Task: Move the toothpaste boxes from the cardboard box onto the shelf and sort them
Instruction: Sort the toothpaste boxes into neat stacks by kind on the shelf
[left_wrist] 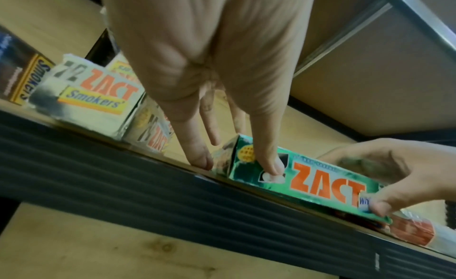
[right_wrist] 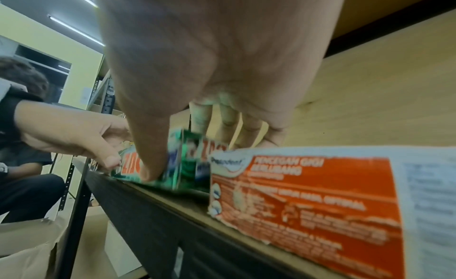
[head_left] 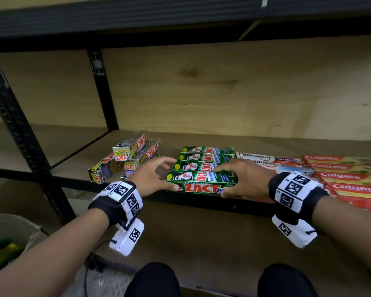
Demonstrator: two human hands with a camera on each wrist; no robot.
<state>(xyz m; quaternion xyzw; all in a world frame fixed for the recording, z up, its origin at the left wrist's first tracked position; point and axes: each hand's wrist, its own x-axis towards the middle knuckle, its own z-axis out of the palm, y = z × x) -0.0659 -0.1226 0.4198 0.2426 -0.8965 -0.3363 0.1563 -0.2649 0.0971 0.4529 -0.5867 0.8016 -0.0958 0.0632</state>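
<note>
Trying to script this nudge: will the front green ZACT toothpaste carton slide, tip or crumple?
Lying lengthwise, the long green ZACT cardboard carton probably slides rather than tips. Likely light: left hand and right hand handle it with fingertips. At the black shelf edge, it could drop off.

The shelf [head_left: 266,142] carries rows of toothpaste boxes [head_left: 204,157].

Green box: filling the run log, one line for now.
left hand: thumb on front green box; right hand: pinches it; place: shelf front edge
</note>
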